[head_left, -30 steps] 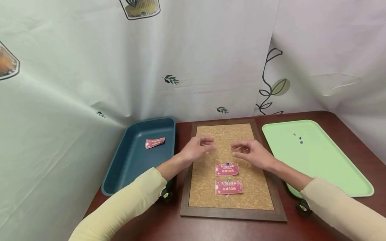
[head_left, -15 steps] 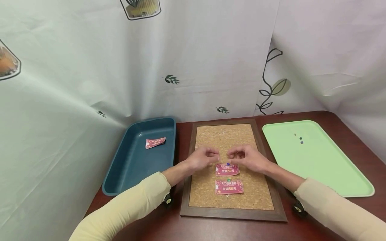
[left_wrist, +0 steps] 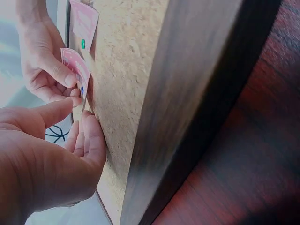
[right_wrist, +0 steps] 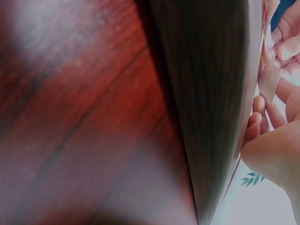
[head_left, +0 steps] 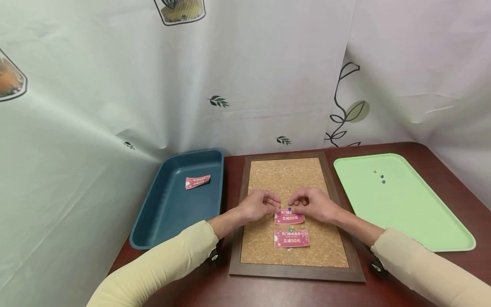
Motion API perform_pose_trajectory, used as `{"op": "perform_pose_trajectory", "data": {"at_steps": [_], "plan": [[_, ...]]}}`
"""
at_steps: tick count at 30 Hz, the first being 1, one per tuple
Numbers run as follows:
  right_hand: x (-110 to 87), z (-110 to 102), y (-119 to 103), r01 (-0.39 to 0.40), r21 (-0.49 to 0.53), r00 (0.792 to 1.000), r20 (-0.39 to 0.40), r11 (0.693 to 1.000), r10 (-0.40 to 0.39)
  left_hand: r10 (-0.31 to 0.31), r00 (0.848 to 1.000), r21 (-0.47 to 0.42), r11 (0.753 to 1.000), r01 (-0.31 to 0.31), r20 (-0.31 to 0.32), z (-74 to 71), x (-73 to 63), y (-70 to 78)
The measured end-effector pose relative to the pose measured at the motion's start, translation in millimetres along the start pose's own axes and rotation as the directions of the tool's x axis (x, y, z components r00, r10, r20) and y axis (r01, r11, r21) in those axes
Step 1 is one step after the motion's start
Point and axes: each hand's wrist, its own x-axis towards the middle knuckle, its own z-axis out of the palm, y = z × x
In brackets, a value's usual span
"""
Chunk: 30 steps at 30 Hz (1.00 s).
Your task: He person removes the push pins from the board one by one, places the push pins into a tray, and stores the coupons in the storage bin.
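Two red-and-pink paper coupons lie on a framed cork board (head_left: 261,251), one above the other. A blue pushpin (head_left: 290,209) sits at the top edge of the upper coupon (head_left: 289,219), whose edge bends up off the cork in the wrist views. A green pushpin (head_left: 290,230) marks the top of the lower coupon (head_left: 291,239). My left hand (head_left: 258,204) is at the upper coupon's top left corner, thumb and fingers bent with a gap between them. At its top right, my right hand (head_left: 314,204) has bent fingers close to the blue pin, its thumb overlapping the coupon.
A deep blue tray (head_left: 168,213) on the left contains another coupon (head_left: 197,181). On the right, a light green tray (head_left: 414,209) bears a few small pins (head_left: 382,179). The dark red table (head_left: 307,294) meets a white patterned curtain (head_left: 261,76) behind the board.
Both hands have come down the board toward me and closer together, from above the upper coupon to its top edge. The coupons and trays have stayed put.
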Motion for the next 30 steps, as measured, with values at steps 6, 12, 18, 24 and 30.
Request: {"op": "perform_pose_trajectory", "data": {"at_steps": [6, 12, 18, 24, 30], "plan": [[0.8, 2.3, -0.8, 0.001, -0.025, 1.000, -0.006, 1.000, -0.001, 0.042, 0.999, 0.050, 0.998, -0.043, 0.009, 1.8, -0.5, -1.9], [0.8, 3.4, -2.7, -0.006, -0.040, 1.000, -0.007, 0.999, 0.006, 0.068, 0.998, 0.054, 0.996, -0.069, 0.013, 3.9, 0.5, -3.2], [1.0, 3.5, -4.4, -0.033, -0.026, 0.999, 0.016, 0.999, 0.033, 0.069, 0.998, 0.063, 0.996, -0.070, 0.015, 3.4, 0.8, -3.3], [1.4, 3.7, -7.2, -0.045, -0.047, 0.998, 0.031, 0.998, 0.046, 0.057, 0.998, 0.070, 0.996, -0.057, 0.012, 0.7, 2.8, -3.3], [2.1, 4.6, -11.4, -0.037, -0.045, 0.998, 0.046, 0.998, 0.039, 0.057, 0.998, 0.075, 0.996, -0.058, 0.018, -0.5, 5.0, -3.6]]}}
